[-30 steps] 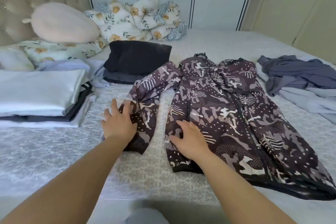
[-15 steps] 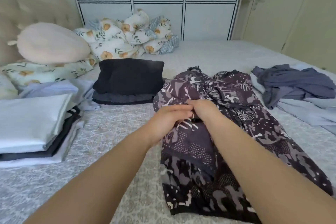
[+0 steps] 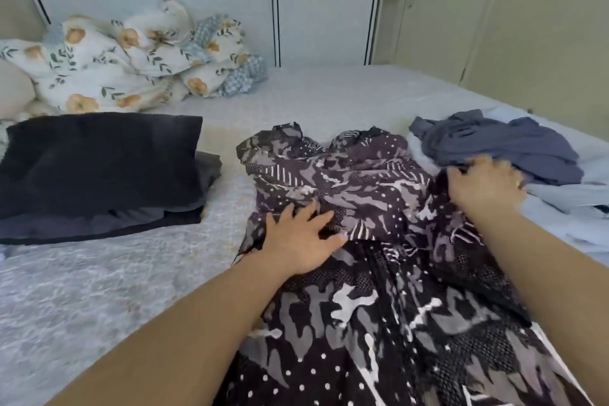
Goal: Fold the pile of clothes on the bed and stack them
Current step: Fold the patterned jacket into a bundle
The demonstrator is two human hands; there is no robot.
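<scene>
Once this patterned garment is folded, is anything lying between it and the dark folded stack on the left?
Nothing visible does. Only bare bedspread separates the patterned garment from the dark folded stack. The left hand rests flat on the garment's near edge; the right hand is on its far side, beside the unfolded grey clothes.

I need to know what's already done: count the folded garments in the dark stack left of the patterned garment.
2 that show: a black folded piece on top and a dark grey one under it, its edge sticking out. More may lie hidden between or beneath.
</scene>
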